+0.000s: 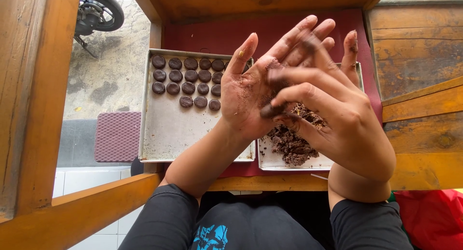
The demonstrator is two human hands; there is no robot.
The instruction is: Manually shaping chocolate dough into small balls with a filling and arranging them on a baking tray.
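— What have you got in front of you?

— Two metal trays side by side on a dark red cloth [212, 35] over a wooden table [419, 52]. The left tray [169, 134] holds dark round dough discs [188, 76] set in rows at its far end; the near half is bare metal with a few crumbs. The right tray [270, 161] holds a loose heap of dark crumbly dough [292, 144], partly hidden behind my hands.

— And your hands?

— Both are raised above the trays, over the seam between them. My left hand [251, 91] is spread flat, palm up and toward me, fingers splayed, dusted with brown crumbs. My right hand [337, 115] lies across it, fingers pressed to the left palm, a small dark bit of dough [270, 110] at the fingertips. Neither hand is clenched; the right one is rubbing or rolling against the left, and I cannot tell how much dough sits between them.

— Anything else around?

— To the far left, down on the ground, a motorbike wheel [99, 11] and a purple mat [118, 136]. At the near right, red fabric [431, 216].
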